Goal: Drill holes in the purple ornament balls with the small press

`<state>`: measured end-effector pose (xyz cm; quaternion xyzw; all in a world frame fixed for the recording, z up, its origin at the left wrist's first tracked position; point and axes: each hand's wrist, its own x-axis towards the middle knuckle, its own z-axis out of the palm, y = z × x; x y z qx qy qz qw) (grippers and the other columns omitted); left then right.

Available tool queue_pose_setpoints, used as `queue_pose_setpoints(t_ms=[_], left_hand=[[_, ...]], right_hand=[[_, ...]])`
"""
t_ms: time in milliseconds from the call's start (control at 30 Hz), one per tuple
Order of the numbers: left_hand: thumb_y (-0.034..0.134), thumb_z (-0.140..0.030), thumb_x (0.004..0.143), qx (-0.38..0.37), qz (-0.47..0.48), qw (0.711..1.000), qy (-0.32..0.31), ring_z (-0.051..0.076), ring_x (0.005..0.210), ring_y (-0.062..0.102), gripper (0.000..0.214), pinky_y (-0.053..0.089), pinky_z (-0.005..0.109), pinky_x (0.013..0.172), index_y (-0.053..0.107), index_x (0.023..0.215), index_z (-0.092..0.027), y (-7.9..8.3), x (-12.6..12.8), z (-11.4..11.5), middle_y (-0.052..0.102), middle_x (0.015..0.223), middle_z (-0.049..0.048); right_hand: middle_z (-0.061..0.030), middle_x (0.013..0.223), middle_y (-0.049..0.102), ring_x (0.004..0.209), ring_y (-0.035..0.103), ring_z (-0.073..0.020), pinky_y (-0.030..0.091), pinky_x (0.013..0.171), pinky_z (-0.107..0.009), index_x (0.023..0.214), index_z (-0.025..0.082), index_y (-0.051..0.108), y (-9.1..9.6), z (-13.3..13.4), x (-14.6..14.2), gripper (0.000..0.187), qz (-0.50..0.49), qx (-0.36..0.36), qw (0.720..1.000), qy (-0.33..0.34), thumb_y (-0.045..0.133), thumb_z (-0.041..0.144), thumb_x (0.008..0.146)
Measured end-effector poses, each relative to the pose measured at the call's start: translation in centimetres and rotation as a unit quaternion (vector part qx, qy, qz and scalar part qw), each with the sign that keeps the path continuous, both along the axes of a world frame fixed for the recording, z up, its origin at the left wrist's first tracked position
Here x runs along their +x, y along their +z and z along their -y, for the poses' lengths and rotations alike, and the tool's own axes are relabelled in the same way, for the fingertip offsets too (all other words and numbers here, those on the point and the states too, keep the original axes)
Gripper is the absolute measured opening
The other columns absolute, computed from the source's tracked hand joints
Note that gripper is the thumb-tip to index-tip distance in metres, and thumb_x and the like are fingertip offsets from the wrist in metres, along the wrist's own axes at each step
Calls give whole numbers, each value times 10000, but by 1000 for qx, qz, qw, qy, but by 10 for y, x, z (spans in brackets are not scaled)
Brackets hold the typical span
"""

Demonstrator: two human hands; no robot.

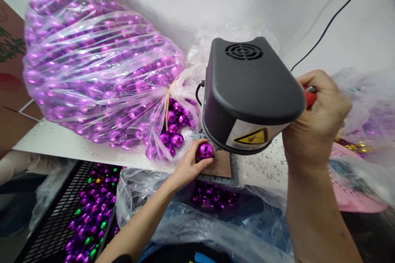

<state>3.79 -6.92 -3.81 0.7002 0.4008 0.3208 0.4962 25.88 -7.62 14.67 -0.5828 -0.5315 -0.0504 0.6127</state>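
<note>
My left hand (188, 166) pinches a shiny purple faceted ball (205, 151) and holds it on a brown pad (224, 166) under the head of a dark grey machine (247, 90). My right hand (317, 119) is wrapped round the machine's red handle (310, 98) at the right side. A yellow warning label (253, 136) shows on the machine's underside. Loose purple balls (174, 129) spill from a bag mouth just left of my left hand.
A big clear plastic bag of purple balls (92, 74) lies on the white table (61, 144) at left. A black crate (61, 218) with purple and green balls sits below. Another open bag of balls (212, 197) hangs under the pad. A pink perforated basket (352, 189) stands at right. A black cable (333, 18) runs up the wall.
</note>
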Motion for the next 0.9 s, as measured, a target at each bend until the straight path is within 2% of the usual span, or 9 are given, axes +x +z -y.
queue_pose_setpoints(t_ms=[100,167,300,400,500,700,900], left_hand=[[651,-394,948,-83,70,994,-5,262,1291,575,506,441,445,1129,510,1411,-246,-2,-6,1,618,1382,82],[676,-401,931,-95,70,993,5,266,1289,579,532,444,450,1128,512,1410,-237,-2,-7,2,617,1391,86],[709,-391,903,-5,-14,1000,27,296,1281,566,490,424,501,1126,575,1347,-234,-2,0,6,625,1371,99],[734,-365,881,81,-74,993,31,310,1215,581,421,432,521,1085,623,1261,-224,-3,11,9,649,1297,103],[773,-343,840,130,-99,986,41,319,1202,566,420,426,526,1072,638,1219,-218,-6,22,12,635,1276,108],[759,-287,817,120,-114,984,59,333,1229,539,349,371,579,1124,654,1146,-233,-8,37,17,625,1254,104],[675,-300,882,120,-127,984,16,291,1169,568,246,290,580,1198,648,1116,-230,-4,39,13,659,1146,76]], right_hand=[[51,609,363,607,319,-37,237,569,-223,710,168,493,-1,0,0,271,1,-4,1000,2,594,337,896],[50,615,363,615,322,-34,239,574,-220,717,166,493,-2,0,0,265,0,-1,1000,4,594,328,901],[50,616,352,605,312,-32,234,574,-222,716,166,486,-2,-1,-1,276,4,3,1000,2,574,332,918],[52,611,347,596,307,-31,232,571,-224,716,167,483,-1,0,-1,275,3,0,1000,1,577,330,916],[59,588,338,590,304,-24,231,569,-216,716,163,485,0,1,-1,268,2,-4,1000,6,578,317,915],[70,556,321,562,286,-9,199,542,-187,713,152,484,0,0,-1,276,2,0,1000,10,564,319,917],[74,572,377,575,309,-1,225,546,-170,727,141,517,-3,0,1,296,19,8,1000,2,581,352,923]])
